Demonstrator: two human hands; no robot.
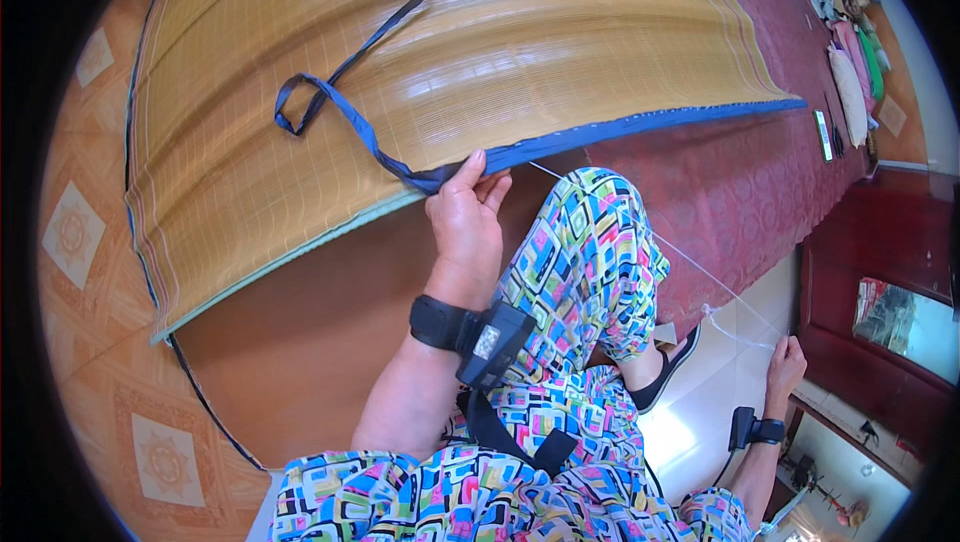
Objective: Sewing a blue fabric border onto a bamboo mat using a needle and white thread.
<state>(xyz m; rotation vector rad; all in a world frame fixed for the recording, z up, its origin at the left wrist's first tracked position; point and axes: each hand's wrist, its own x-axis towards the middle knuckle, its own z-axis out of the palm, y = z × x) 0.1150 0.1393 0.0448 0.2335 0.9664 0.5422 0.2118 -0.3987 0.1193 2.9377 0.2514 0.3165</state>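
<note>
A tan slatted mat (525, 39), apparently bamboo, lies spread in front of me. My left hand (469, 212) pinches the dark blue fabric binding (637, 126) between thumb and fingers at the mat's near edge. Left of that hand, the edge shows a light green binding (300, 251). The loose end of the blue strip (352, 118) curls across the mat. Far out to the right, my right hand (785, 366) is closed on white thread (690, 258), which runs taut from the blue binding over my raised knee. Whether a needle is in those fingers is too small to tell.
Under the mat are a brown board-like surface (315, 362) and a dark red patterned cloth (720, 227). A phone-like device (823, 135) lies near dark scissors (838, 138) and folded textiles (847, 69). Dark red furniture (840, 242) stands to the right.
</note>
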